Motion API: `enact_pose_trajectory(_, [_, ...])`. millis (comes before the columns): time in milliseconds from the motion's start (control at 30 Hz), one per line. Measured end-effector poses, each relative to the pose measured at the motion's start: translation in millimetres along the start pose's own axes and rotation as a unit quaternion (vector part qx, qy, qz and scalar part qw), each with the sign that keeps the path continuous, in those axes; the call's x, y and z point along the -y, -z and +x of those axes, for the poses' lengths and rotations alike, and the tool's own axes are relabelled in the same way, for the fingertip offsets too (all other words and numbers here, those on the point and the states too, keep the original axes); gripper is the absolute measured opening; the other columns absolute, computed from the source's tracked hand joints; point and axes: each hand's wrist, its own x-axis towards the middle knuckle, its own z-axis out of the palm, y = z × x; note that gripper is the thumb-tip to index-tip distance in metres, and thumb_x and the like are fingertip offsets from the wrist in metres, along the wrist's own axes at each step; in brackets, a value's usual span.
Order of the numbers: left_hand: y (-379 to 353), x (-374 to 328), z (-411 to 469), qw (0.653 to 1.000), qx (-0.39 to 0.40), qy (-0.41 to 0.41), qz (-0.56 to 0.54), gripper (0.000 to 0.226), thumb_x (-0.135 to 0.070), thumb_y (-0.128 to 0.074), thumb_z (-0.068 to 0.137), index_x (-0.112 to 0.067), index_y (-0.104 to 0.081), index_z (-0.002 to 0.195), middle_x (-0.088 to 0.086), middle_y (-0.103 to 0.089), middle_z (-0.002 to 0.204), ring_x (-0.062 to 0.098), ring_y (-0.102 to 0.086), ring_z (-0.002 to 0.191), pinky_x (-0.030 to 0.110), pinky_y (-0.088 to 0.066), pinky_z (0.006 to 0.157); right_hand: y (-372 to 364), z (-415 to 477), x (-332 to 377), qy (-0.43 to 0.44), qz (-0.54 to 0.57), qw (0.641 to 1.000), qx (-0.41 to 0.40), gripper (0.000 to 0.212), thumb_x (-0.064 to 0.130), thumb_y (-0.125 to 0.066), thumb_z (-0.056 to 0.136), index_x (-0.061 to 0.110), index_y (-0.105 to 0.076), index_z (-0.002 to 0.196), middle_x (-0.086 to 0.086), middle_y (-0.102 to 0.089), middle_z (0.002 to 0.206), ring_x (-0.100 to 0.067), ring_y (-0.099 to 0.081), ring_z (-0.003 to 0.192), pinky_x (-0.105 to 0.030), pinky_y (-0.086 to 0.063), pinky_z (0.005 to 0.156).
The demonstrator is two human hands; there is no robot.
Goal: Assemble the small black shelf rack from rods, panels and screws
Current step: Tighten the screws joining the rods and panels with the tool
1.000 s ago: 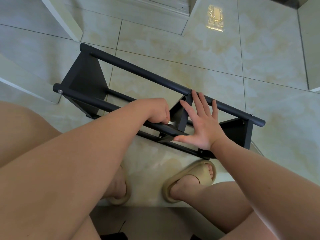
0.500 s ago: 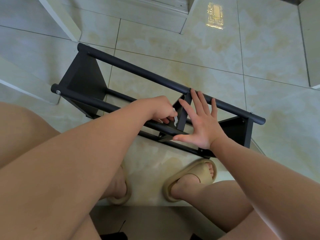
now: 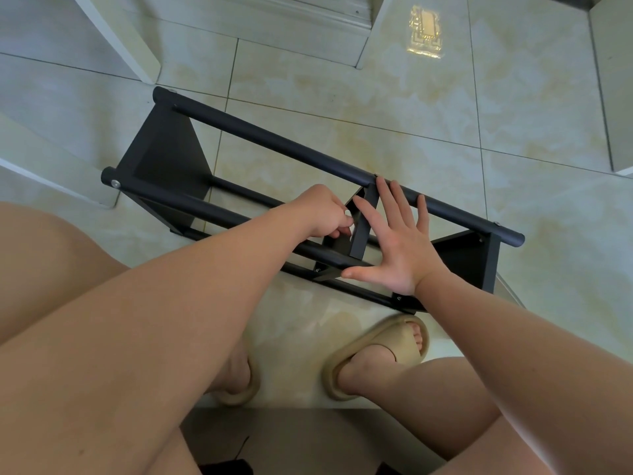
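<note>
Head view: we spread right hand [image 3: 400,250] on middle panel [image 3: 363,224]; left hand [image 3: 325,212] curled there, contents unclear; rack [image 3: 164,159] likely stiff, light; grip rods [image 3: 274,145].

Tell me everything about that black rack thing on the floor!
The black rack sits on the pale floor tiles, matte like painted metal. Long round rods join a flat panel at each end, a silver screw showing at one end. The right hand presses flat against its middle panel; the curled fingers of the left hand touch its other side.
</note>
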Motion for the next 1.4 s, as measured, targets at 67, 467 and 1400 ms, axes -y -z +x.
enact_pose_trajectory(67, [2,0,-1,1.0,0.002,0.006,-0.012,0.021,-0.019,-0.063,0.095,-0.007,-0.068,0.111,-0.009,-0.072,0.07,0.005,-0.065,0.068,0.026,-0.045,0.067,0,0,0,0.0,-0.001,1.0,0.001,0.118,0.1,-0.034,0.067,0.034,-0.011,0.161,-0.007,0.013,0.17,-0.025,0.019,0.155,-0.063,0.009,0.121])
enact_pose_trajectory(467, [2,-11,-8,0.994,0.074,0.08,-0.012,0.017,-0.022,-0.051,0.103,-0.013,-0.063,0.109,-0.007,-0.07,0.084,0.009,-0.063,0.081,0.029,-0.046,0.08,0,-1,1,0.003,0.001,1.0,0.0,0.119,0.102,-0.027,0.065,0.034,-0.01,0.161,-0.007,0.013,0.17,-0.025,0.019,0.155,-0.063,0.01,0.121])
enact_pose_trajectory(1400, [9,-1,-5,0.983,0.146,0.03,0.105,0.026,-0.006,-0.041,0.101,-0.02,-0.061,0.091,-0.009,-0.071,0.081,0.011,-0.061,0.083,0.035,-0.047,0.093,-1,-2,2,0.005,0.001,1.0,-0.004,0.118,0.1,-0.033,0.067,0.033,-0.011,0.161,-0.008,0.013,0.17,-0.025,0.019,0.155,-0.061,0.013,0.12])
